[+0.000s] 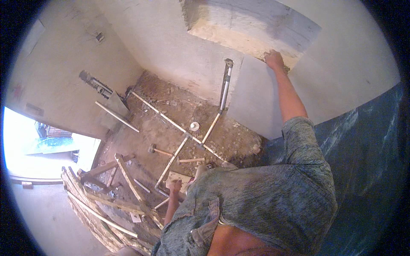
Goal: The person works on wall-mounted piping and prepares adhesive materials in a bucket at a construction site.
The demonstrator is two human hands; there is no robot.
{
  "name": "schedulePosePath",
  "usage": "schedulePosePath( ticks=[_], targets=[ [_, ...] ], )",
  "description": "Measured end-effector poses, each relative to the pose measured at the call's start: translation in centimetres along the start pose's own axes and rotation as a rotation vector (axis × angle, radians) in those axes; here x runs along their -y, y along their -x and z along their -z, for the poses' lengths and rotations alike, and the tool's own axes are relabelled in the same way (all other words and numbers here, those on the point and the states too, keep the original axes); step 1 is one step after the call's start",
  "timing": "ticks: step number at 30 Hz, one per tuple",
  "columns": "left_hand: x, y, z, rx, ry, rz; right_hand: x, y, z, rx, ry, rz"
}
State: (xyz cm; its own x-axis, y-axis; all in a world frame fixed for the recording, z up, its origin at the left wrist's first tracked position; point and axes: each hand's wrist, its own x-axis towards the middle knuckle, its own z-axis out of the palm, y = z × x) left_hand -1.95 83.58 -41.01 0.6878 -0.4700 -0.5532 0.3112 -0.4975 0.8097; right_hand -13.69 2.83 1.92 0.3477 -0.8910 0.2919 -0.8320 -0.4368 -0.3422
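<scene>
My right arm reaches up to the wall. My right hand, its fingers curled, is at the lower edge of a recess cut into the plaster. Whatever is in those fingers is too small to make out. Low on the left, my left hand is closed in front of a pale rectangular board. The picture does not show clearly whether it grips that board. Beneath the recess, a smooth grey panel covers part of the wall.
White pipes cross the rubble-strewn dirt floor, and one pipe rises in a wall groove. A hammer lies among them. Rough timber is at lower left, near a bright doorway. Dark marbled sheeting spreads at right.
</scene>
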Motion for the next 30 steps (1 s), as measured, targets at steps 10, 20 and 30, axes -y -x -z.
schedulePosePath(
  ticks=[10,20,30],
  targets=[
    [-0.1,4.1,-1.6,-0.036,-0.432,-0.028,-5.1,-2.3,-2.5,-0.204,-0.024,-0.069],
    [-16.8,4.5,-6.8,-0.091,-0.646,0.01,-5.9,-0.3,-0.7,-0.25,-0.641,-0.159],
    [-34.5,5.5,-18.4,-0.038,-0.3,-0.488,3.6,30.3,-5.9,1.192,-1.047,-0.073]
  ],
)
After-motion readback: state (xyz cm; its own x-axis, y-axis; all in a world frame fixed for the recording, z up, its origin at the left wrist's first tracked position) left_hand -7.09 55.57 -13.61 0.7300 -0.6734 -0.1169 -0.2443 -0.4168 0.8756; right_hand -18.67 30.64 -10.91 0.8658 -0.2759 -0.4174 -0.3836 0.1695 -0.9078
